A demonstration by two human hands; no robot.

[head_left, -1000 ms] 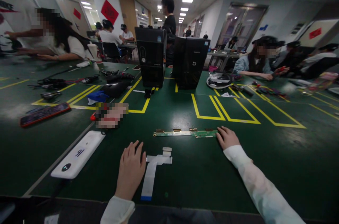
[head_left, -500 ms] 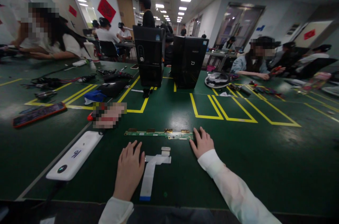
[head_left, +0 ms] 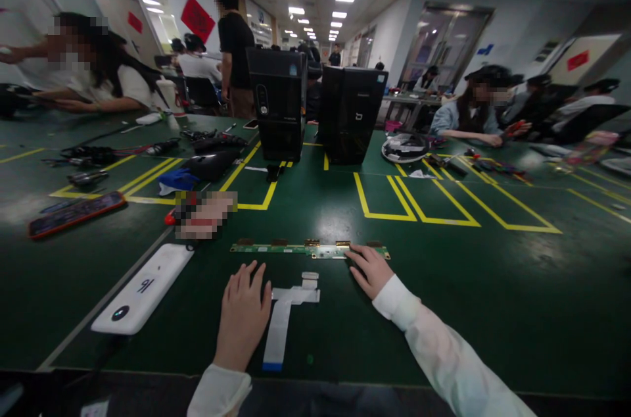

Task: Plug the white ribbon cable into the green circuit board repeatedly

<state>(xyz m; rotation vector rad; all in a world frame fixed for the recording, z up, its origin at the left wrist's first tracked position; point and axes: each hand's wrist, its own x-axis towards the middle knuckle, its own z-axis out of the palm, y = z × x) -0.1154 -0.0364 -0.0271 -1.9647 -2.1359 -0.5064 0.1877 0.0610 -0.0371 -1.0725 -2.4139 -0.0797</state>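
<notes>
My left hand [head_left: 244,308] lies flat on the green tabletop [head_left: 473,312], its fingers stretched forward. Just right of its thumb is a white flat ribbon cable [head_left: 279,331], bent in a T shape with a blue end near me and a small connector at the far end. A long, narrow green circuit board [head_left: 290,250] with gold and brown connectors along its far edge lies beyond both hands. My right hand [head_left: 371,270] is at the board's right part, fingers spread, fingertips at its near edge; whether they press on it I cannot tell. Neither hand holds anything.
A white power bank [head_left: 142,289] lies at the left, with an orange-edged phone [head_left: 76,214] beyond it. Two black computer towers [head_left: 352,114] stand at the back. Yellow tape [head_left: 389,217] marks boxes on the table. Dark cables [head_left: 89,152] are back left. Co-workers sit at both sides.
My right hand has shifted left from the board's right end, which now shows. My left hand stays about where it was. A person in black behind the towers has moved left.
</notes>
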